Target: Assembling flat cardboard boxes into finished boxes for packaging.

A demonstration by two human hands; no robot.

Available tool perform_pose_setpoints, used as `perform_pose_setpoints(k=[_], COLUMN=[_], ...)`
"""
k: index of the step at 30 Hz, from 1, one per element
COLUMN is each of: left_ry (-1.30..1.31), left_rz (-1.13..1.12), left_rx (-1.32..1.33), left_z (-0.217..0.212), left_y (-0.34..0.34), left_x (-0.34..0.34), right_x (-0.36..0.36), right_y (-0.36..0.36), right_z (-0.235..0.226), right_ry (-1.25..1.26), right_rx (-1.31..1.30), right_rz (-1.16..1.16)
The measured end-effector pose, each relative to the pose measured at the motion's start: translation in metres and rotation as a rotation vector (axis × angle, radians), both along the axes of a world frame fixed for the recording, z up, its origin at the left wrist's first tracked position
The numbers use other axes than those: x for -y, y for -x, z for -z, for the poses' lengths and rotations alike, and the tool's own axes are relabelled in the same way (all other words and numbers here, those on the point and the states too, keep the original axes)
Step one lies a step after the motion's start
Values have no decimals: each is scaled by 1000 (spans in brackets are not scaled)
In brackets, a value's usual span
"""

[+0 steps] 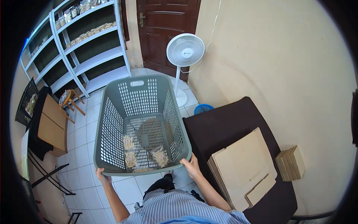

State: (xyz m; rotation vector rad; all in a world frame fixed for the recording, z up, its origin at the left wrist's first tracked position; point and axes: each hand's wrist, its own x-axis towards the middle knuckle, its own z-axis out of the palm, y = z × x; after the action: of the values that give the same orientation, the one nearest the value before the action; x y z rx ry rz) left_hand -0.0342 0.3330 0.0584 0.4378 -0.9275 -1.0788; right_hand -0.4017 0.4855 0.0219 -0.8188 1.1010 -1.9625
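Basket (140, 112) of grey perforated plastic fills the middle of the head view, held out in front of the person above the white tiled floor (84, 130), its long side running away from the body and a cut-out handle at the far end. The left hand (103, 176) is closed on the near rim at the basket's left corner, fingers curled over the edge, and the right hand (192, 166) is closed on the near rim at the right corner in the same way. Inside, on the basket's bottom toward the near end, lie several clear snack packets (129, 159) with pale contents, some just beside one another. To the right of the basket stands a dark tabletop (223, 127), carrying a stack of flat cardboard sheets (242, 164), and a smaller pile of flat cardboard (291, 162) sits at its far right edge by the cream wall. Beyond the basket a white standing fan (185, 50) is in front of a dark wooden door (166, 26), with a small blue basket (203, 108) on the floor near its base. At upper left, white shelving (89, 41) holds rows of packets, and a small wooden stool (71, 100) stands below it.
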Motion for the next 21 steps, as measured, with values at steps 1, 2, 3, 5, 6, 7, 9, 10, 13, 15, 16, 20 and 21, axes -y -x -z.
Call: perform_pose_setpoints(k=[1, 2, 3, 5, 6, 7, 9, 10, 13, 15, 16, 20, 21], left_ry=[-27, -97, -96, -229, -279, -294, -441, -413, -683, -786, -807, -462, -296], left_rz=[11, 6, 13, 49, 56, 57, 8, 27, -25, -28, 27, -733, -901], left_rx=[5, -52, -51, 46, 90, 100, 195, 208, 251, 293, 366, 1059, 1187], left_z=[-6, -14, -13, -1, 0, 7, 31, 38, 57, 45, 29, 21, 15], left_y=[2, 12, 11, -3, -6, -16, -41, -39, -50, -47, -36, -44, -40], left_x=[11, 16, 34, 55, 61, 65, 78, 109, 123, 126, 132, 205, 211], right_x=[10, 19, 30, 42, 48, 52, 63, 92, 103, 97, 97, 86, 77], right_y=[-1, -2, -1, -5, -6, -11, -23, -18, -18, -17, -11, -25, -29], right_z=[-2, -4, -5, 5, 12, 12, 8, 11, 10, 5, 33, 2, 3], right_ry=[-13, -4, -2, -72, -95, -110, -107, -83, -175, -451, -410, -494, -504], right_rx=[-26, -8, -7, -43, -86, -76, -134, -125, -197, -259, -389, -325, -307], right_rz=[22, 23, 30, 27, 44, 44, 67, 92, 153, 95, 195, -12, 11])
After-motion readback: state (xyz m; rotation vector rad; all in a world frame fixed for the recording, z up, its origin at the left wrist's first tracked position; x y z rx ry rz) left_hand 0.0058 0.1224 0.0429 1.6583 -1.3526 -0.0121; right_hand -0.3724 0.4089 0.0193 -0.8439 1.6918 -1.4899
